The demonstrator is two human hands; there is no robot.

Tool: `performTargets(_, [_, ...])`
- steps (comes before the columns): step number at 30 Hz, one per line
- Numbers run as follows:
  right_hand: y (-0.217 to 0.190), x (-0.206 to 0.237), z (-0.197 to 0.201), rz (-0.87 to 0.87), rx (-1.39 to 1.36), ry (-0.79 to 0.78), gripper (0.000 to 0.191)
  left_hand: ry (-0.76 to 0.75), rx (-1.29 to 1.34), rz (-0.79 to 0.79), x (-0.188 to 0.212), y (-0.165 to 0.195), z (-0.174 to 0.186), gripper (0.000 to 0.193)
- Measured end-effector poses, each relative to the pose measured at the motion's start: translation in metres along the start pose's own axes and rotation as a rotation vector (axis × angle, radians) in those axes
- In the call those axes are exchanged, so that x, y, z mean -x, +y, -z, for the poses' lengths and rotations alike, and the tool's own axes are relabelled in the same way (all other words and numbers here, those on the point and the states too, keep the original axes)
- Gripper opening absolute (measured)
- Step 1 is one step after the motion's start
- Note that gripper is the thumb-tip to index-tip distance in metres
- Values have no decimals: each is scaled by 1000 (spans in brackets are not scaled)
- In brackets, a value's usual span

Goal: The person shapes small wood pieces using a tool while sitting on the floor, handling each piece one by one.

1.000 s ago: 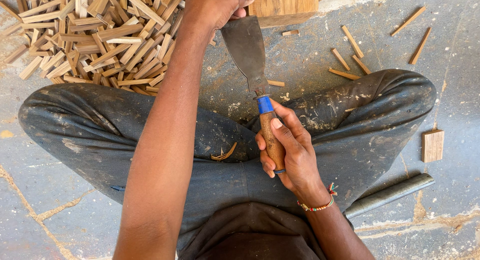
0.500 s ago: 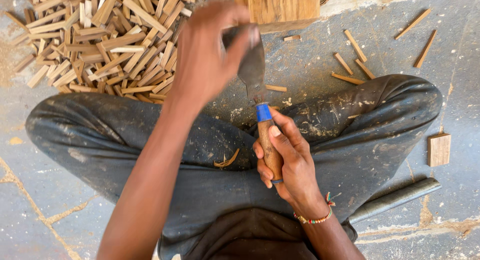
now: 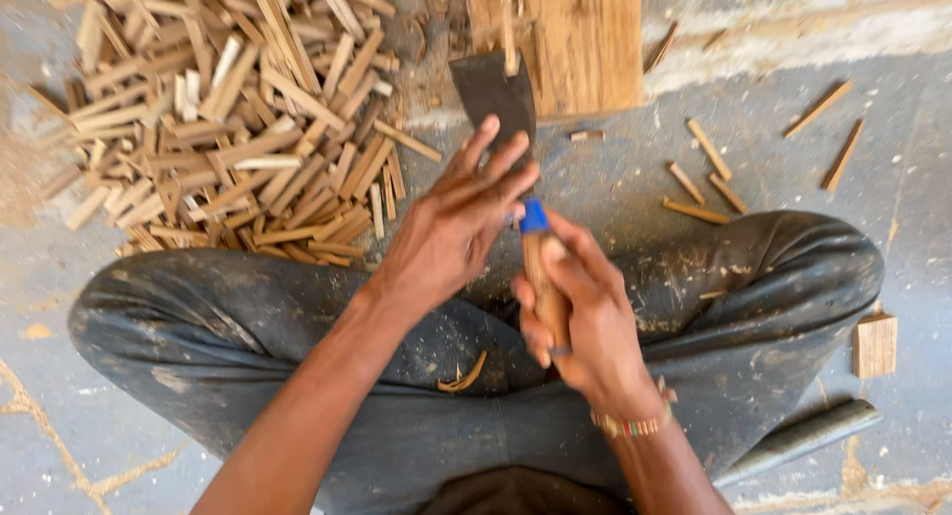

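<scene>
A big pile of wood sticks [image 3: 238, 128] is lying on the floor at the left. The left hand [image 3: 451, 228] is resting flat and open on the knife blade [image 3: 493, 94]. The right hand [image 3: 585, 322] is squeezing the wooden handle [image 3: 543, 277]. The knife is pointing away from the person, toward the wood block [image 3: 585, 39].

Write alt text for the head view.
Seated cross-legged on a concrete floor, a person grips a wooden-handled blade in the right hand, with the left hand resting on its flat. A pile of split wood sticks lies to the left, a wooden block ahead.
</scene>
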State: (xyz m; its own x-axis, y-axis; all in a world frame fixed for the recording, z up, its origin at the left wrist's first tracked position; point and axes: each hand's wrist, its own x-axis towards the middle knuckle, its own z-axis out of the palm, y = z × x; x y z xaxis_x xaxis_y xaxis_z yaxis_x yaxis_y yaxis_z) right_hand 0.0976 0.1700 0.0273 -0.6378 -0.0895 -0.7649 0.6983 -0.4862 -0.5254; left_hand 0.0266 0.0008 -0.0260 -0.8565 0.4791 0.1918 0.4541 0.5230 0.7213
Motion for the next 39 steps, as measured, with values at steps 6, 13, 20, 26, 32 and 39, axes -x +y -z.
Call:
performTargets(6, [-5,-4,-9,134,48,-51,44,30,-28,-60,-4,1,11,42])
performTargets(13, [1,58,66,430,-85,-11,45,429,59,411,-8,7,-5,26])
performTargets(20, [3,111,148,607,59,235,43,298,-34,643,-87,-13,-28,40])
performTargets(26, [18,113,171,597,-34,291,44,215,233,850,-89,-18,-7,18])
performTargets(32, [9,103,171,599,-8,245,43,221,253,883,-94,-23,4,13])
performTargets(39, [5,107,153,546,88,261,45,218,377,897,-99,-28,-1,15])
